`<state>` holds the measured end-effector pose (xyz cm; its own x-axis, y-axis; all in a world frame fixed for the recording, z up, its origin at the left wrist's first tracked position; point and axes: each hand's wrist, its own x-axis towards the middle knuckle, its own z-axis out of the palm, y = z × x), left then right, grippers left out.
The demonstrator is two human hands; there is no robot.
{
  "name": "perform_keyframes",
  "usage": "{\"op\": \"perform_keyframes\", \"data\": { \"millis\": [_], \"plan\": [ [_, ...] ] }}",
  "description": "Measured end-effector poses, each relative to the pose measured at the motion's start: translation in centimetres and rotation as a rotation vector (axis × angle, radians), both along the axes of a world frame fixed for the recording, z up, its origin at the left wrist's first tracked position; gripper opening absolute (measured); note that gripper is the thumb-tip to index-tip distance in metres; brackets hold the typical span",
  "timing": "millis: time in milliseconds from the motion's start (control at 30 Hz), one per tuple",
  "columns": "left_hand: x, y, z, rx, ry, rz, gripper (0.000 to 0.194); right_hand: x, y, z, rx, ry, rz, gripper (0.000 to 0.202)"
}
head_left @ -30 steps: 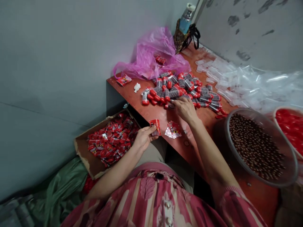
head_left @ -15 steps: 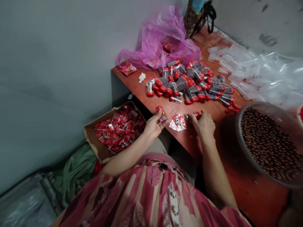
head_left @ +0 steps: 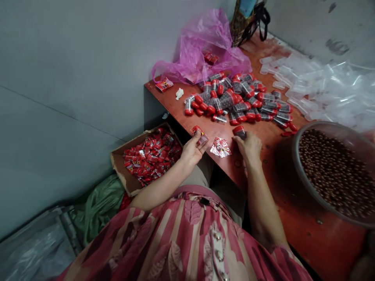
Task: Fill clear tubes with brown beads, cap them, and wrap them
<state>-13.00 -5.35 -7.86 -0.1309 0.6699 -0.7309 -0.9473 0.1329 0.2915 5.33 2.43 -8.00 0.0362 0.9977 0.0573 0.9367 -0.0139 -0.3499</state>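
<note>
My left hand (head_left: pixel 190 152) is closed on a small red printed plastic sleeve (head_left: pixel 202 138) at the table's near edge. My right hand (head_left: pixel 252 149) grips a small red-capped tube (head_left: pixel 239 132) with dark contents; its red end points away from me and the fingers cover part of it. Between the two hands lies a little stack of flat printed sleeves (head_left: pixel 221 147). Beyond them is a heap of clear tubes (head_left: pixel 228 102) with red caps, filled with dark beads.
A tub of brown beads (head_left: pixel 295 156) stands at the right, before a pile of clear empty tubes (head_left: pixel 331 86). A pink plastic bag (head_left: pixel 196 47) lies at the back. Left of the table, a cardboard box (head_left: pixel 123 168) holds many red wrapped pieces.
My right hand has turned the tube, so its red end now points away instead of rightward. My left hand keeps hold of the sleeve. The view has shifted slightly.
</note>
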Motion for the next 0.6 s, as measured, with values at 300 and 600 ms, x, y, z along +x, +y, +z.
{"op": "perform_keyframes", "data": {
  "millis": [300, 600],
  "plan": [
    [0.6, 0.2, -0.2, 0.027, -0.064, -0.01, 0.016, -3.9, -9.9, 1.4, -0.307, 0.876, 0.161, 0.034],
    [2.3, -0.2, 0.0, 0.149, -0.026, -0.043, 0.02, -5.2, -10.2, 0.2, -0.217, 0.817, 0.108, 0.031]
  ]
}}
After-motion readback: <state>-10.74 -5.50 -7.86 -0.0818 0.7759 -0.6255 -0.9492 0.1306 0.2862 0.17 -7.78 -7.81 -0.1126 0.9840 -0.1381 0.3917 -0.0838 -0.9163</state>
